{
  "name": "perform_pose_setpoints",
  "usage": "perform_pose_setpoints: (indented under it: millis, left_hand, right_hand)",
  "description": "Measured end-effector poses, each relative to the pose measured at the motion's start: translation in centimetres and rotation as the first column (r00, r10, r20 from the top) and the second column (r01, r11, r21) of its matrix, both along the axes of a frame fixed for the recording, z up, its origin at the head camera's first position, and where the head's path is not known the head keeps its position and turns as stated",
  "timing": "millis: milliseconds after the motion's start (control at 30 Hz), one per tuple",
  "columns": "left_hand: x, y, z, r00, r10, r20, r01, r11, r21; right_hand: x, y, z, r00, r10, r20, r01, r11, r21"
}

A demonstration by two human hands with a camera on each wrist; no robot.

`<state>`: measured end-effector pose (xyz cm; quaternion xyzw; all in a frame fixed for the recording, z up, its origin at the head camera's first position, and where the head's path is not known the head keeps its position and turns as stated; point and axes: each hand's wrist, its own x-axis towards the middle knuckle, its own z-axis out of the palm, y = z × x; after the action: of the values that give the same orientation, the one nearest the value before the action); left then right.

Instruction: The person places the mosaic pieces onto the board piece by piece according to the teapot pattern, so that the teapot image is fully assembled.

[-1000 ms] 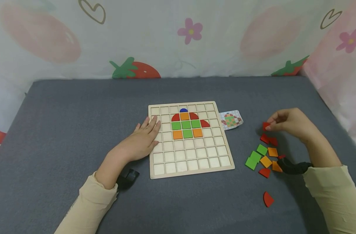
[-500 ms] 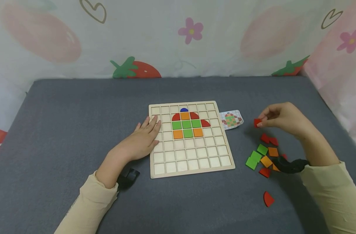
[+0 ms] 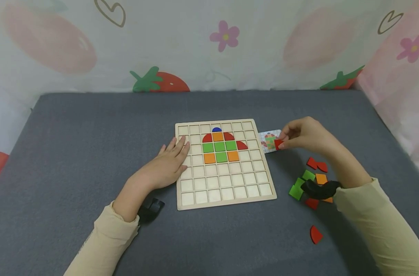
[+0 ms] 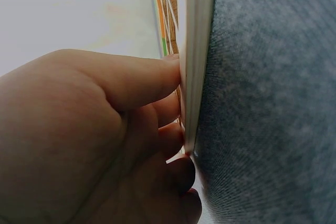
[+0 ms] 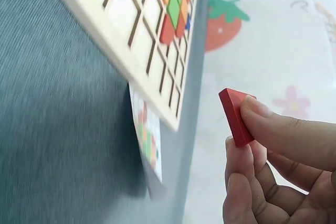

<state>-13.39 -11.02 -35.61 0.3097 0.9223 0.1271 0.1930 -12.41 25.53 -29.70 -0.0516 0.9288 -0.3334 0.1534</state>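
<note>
Light-coloured wooden square board with gridded cells (image 3: 213,181) lies on the grey cloth-covered counter (image 3: 92,126); the left hand (image 3: 166,166) rests on its left edge, fingers spread and straight. The right hand (image 3: 304,134) pinches a red wooden tile (image 5: 235,121) between thumb and fingers; in the head view the tile appears in front of the printed paper pattern card (image 3: 267,140) at the board's right side, and in the right wrist view it hangs apart from both card and board. Tile's full outline: partly covered by the thumb, cannot tell. Step in hand, as judged: fitting this tile into a cell. Technique: read cell and orientation from the card first, since the red quarter-round tile (image 3: 242,145) on the board shows that the curve's direction matters. Turn the tile flat within the pinch, lower it from above, seat one straight side against the cell wall, then press the rest down with a fingertip. The left hand's light, flat pressure should prevent sliding; pressing harder could tilt the board. Approach high, so the fingers clear the green square tiles (image 3: 230,145). Caution: the black wrist camera (image 3: 319,189) sits over the loose tiles and could scatter them if the wrist drops.
</note>
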Motion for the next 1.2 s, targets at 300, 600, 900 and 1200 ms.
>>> perform_pose_setpoints:
  millis: [300, 600, 900, 1200]
  left_hand:
    - [0.0, 0.0, -0.1, 1.0, -0.004, -0.002, 0.004, 1.0, 0.006]
    - [0.0, 0.0, -0.1, 1.0, -0.004, 0.0, 0.004, 1.0, 0.001]
    - [0.0, -0.1, -0.2, 1.0, -0.008, -0.005, 0.008, 1.0, 0.007]
    - [0.0, -0.1, -0.2, 1.0, -0.004, -0.007, 0.004, 1.0, 0.007]
  right_hand:
    - [-1.1, -2.8, -1.1, 0.998, 0.057, 0.035, -0.055, 0.997, -0.052]
    - [-2.0, -4.1, -2.6, 0.992, 0.11, 0.064, -0.107, 0.993, -0.052]
    - [-2.4, -4.4, -3.4, 0.988, 0.124, 0.094, -0.122, 0.992, -0.028]
    - [-2.4, -4.7, -3.5, 0.989, 0.124, 0.075, -0.127, 0.991, 0.033]
